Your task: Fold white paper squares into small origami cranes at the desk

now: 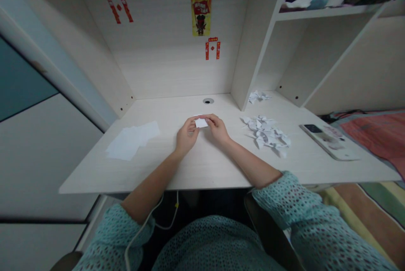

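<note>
A small piece of white paper (201, 123) is held between both my hands above the middle of the desk. My left hand (186, 134) pinches its left side, fingers curled. On the opposite side, my right hand (217, 127) grips the paper's right and upper edge between thumb and fingers. To the left lie flat white paper sheets (133, 140), spread and overlapping. A pile of folded white paper pieces (267, 132) is on the right, with a smaller heap of similar pieces (259, 96) behind it by the partition.
A phone (329, 141) lies at the desk's right side, near a red cloth (373, 134). Behind my hands is a round cable hole (208, 101). An upright partition (261, 39) divides the shelves. A white cable (142, 229) hangs past the front edge by my left arm.
</note>
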Action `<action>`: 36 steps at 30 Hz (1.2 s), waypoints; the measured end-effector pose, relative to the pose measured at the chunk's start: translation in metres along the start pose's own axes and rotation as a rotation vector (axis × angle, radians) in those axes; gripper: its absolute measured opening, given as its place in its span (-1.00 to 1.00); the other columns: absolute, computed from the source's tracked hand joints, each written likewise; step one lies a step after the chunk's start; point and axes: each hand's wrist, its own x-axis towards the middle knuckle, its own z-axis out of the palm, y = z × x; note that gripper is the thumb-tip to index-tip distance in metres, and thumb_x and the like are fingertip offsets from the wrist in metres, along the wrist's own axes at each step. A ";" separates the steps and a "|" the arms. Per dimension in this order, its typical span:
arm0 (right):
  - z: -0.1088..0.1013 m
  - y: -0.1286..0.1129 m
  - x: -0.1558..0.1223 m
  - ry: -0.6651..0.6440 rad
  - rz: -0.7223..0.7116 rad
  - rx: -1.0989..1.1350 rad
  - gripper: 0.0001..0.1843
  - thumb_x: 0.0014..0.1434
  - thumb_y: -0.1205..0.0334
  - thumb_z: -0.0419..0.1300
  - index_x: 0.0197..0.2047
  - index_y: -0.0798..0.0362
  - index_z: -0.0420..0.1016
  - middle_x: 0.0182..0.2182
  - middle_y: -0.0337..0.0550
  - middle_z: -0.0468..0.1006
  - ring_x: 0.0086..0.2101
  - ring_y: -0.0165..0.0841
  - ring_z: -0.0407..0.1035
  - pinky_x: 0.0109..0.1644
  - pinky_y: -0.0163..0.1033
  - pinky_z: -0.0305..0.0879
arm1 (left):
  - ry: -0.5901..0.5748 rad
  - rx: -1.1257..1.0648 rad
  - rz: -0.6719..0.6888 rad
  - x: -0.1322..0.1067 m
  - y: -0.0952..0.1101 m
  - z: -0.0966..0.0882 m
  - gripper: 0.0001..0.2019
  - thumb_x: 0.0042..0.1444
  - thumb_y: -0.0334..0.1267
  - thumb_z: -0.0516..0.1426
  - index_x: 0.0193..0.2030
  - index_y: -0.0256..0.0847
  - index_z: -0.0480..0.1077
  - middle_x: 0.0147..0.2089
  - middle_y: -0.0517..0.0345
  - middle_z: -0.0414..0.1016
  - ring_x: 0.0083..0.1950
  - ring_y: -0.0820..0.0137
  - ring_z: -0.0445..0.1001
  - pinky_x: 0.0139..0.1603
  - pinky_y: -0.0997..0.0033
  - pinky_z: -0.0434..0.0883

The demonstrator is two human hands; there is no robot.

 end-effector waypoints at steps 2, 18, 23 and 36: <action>0.000 0.001 0.001 -0.026 0.039 0.068 -0.73 0.14 0.13 0.05 -0.22 0.02 0.52 -0.24 -0.11 0.53 -0.21 -0.30 0.37 -0.10 -0.17 0.25 | -0.014 0.059 0.032 0.000 -0.001 -0.001 -0.58 0.02 -0.45 0.08 0.05 -0.13 0.31 -0.03 0.05 0.47 -0.04 0.35 0.46 -0.04 0.34 0.38; -0.003 -0.009 0.003 -0.065 0.149 0.156 -0.76 0.03 0.07 0.20 -0.29 0.04 0.51 -0.44 -0.20 0.50 -0.53 -0.45 0.26 -0.46 -0.32 0.20 | 0.080 0.115 -0.028 0.005 0.001 -0.008 -0.68 -0.03 -0.27 0.21 -0.08 -0.07 0.49 -0.04 0.13 0.52 -0.14 0.35 0.50 -0.02 0.29 0.40; -0.005 -0.016 0.004 -0.060 0.166 0.261 -0.74 -0.02 0.05 0.25 -0.31 0.03 0.54 -0.48 -0.23 0.50 -0.54 -0.47 0.26 -0.45 -0.32 0.20 | 0.113 -0.162 -0.110 0.008 -0.002 -0.006 -0.76 -0.05 -0.24 0.21 -0.20 -0.20 0.51 -0.13 0.05 0.56 -0.15 0.32 0.52 0.01 0.23 0.41; -0.005 -0.021 -0.001 -0.069 0.161 0.166 -0.78 -0.11 0.05 0.34 -0.40 -0.01 0.62 -0.35 -0.13 0.62 -0.27 -0.26 0.48 -0.10 -0.16 0.34 | 0.216 -0.294 -0.245 0.009 0.003 -0.006 -0.77 -0.13 -0.15 0.27 -0.35 -0.23 0.48 -0.28 0.07 0.56 -0.21 0.34 0.52 -0.09 0.31 0.42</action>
